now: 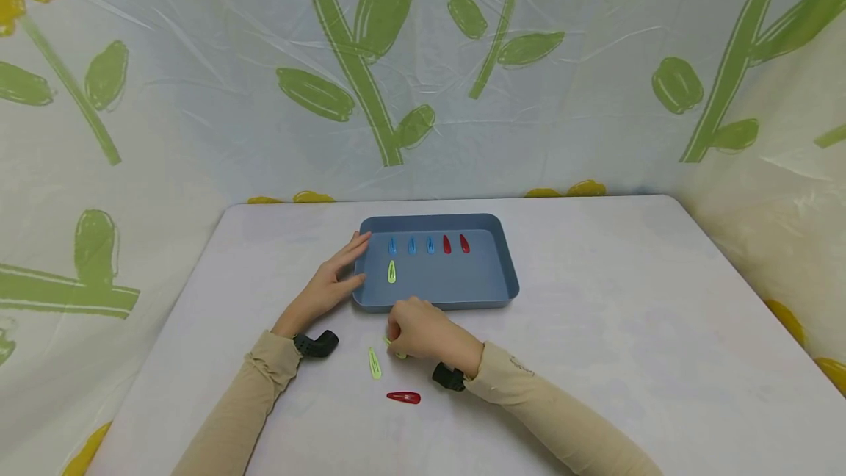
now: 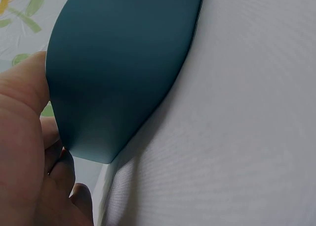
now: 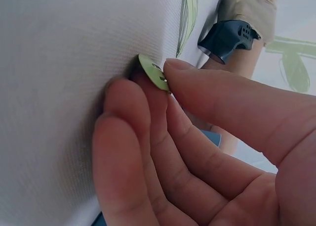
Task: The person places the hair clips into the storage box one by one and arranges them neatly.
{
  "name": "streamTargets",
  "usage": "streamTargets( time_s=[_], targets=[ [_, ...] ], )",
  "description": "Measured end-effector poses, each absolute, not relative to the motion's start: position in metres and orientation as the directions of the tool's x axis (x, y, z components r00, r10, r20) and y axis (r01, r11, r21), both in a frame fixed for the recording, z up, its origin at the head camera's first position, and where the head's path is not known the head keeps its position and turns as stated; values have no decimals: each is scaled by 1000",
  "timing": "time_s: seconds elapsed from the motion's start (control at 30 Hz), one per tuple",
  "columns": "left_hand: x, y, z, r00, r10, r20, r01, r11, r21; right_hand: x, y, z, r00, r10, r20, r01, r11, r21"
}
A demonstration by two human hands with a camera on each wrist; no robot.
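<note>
My right hand (image 1: 426, 330) pinches a light-green snap hair clip (image 3: 153, 73) between thumb and fingers, close over the table in front of the tray. My left hand (image 1: 328, 283) rests against the left side of the blue-grey tray (image 1: 456, 290), its fingers extended along the rim. Inside the tray, a back row holds three blue hair clips (image 1: 413, 245) followed by two red hair clips (image 1: 446, 244). One green hair clip (image 1: 392, 272) lies in front of the leftmost blue one. Another green hair clip (image 1: 374, 363) and a red hair clip (image 1: 404, 397) lie on the table near my right hand.
The white table (image 1: 595, 344) extends to both sides of the tray. A flower-patterned sheet (image 1: 231, 94) hangs behind it and along the sides. Each wrist wears a black camera band, the left one (image 1: 317, 344) close to the loose green clip.
</note>
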State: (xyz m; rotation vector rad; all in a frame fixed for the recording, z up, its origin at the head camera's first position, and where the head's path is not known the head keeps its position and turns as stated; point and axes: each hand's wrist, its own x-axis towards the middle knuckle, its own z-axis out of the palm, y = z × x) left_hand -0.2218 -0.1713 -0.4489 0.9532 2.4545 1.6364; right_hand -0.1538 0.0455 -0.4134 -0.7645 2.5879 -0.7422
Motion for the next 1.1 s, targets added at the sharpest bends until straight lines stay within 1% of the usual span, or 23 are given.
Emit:
streamTargets(
  time_s=[0.63,0.83,1.1],
  targets=[
    [-222,-173,-450,-797,516,313,492,255,832,-153,43,-413,-806,-559,-194,-367,730,-577],
    [-222,-172,-451,-786,517,339,518,252,817,-153,44,-414,-800,-572,-181,-385,721,-576],
    [-221,-172,-449,-789,520,327,512,261,819,-153,45,-414,-792,-582,-184,-382,707,-595]
  ],
)
